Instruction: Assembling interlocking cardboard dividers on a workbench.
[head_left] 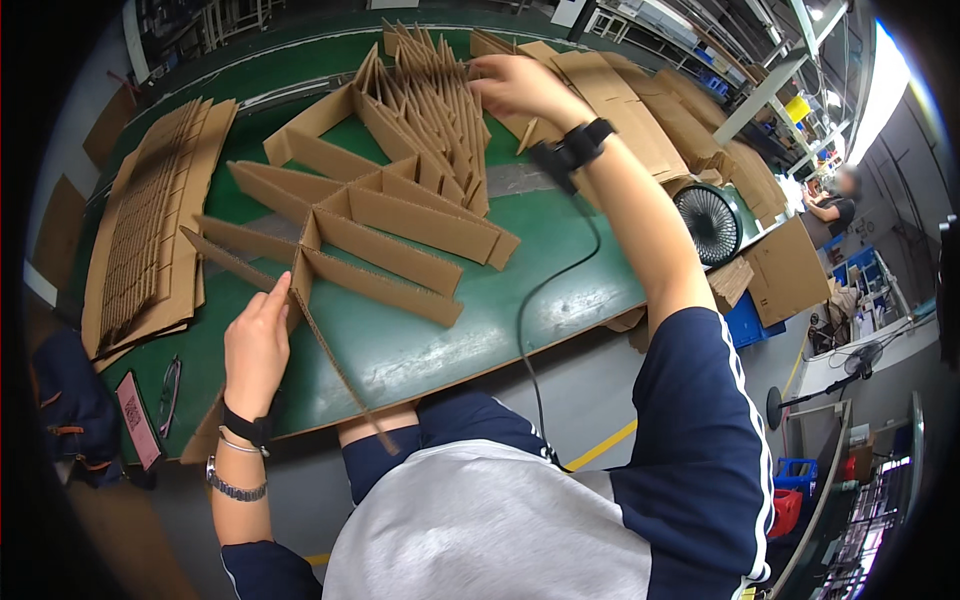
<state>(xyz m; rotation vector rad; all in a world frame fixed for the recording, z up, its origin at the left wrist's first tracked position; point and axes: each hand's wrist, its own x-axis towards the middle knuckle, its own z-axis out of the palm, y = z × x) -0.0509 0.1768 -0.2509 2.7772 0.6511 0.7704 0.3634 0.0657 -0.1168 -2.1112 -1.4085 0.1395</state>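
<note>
A partly interlocked cardboard divider (385, 240) lies on the green table, its brown strips crossing and fanning out. My left hand (258, 335) grips the near end of its cross strip, index finger stretched along the cardboard. One long strip (335, 360) slants from there past the table's front edge. Beyond the divider stands a dense bundle of upright cardboard strips (425, 110). At the right side of this bundle, my right hand (520, 85) has its fingers bent around a strip's edge; the fingertips are partly hidden.
A stack of slotted cardboard sheets (150, 215) lies at the left. Flat cardboard (620, 110) covers the far right. A small black fan (708, 225) stands at the right edge. A black cable (525, 330) hangs from my right wrist device. A pink card (138, 420) and glasses (171, 390) lie near left.
</note>
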